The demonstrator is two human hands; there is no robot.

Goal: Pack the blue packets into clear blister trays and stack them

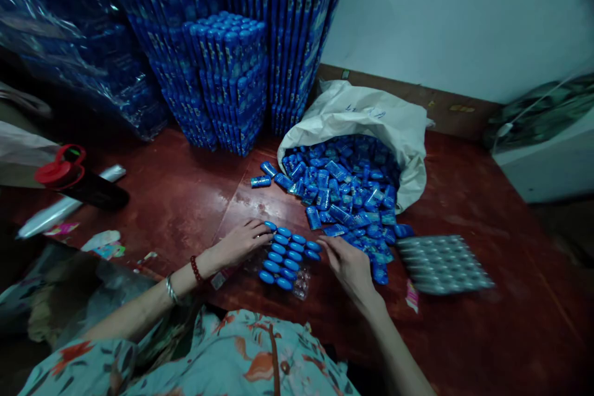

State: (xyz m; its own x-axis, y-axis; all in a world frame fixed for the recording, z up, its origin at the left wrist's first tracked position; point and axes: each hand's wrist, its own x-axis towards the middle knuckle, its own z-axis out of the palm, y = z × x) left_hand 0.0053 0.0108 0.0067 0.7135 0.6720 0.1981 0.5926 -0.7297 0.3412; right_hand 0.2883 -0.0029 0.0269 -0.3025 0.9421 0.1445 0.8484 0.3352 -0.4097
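Several small blue packs (291, 264) with smooth oval tops stand in close rows on the red table before me. A bit of clear bubbled plastic (301, 284) shows at their near right corner. My left hand (245, 241) lies against the far left of the rows, fingers stretched out and touching the end pack. At the right side, the bent fingers of my right hand (346, 257) are closed at the ends of two blue packs (312, 251) set beside the rows. How firmly they grip is hard to make out.
Loose blue packs (341, 195) spill from a white sack (371, 105) ahead. A silvery bubbled tray (445, 266) lies to the right. Tall stacks of blue packs (227, 86) stand at the back left. Left are a dark bottle with a red lid (88, 182) and a plastic roll (51, 216).
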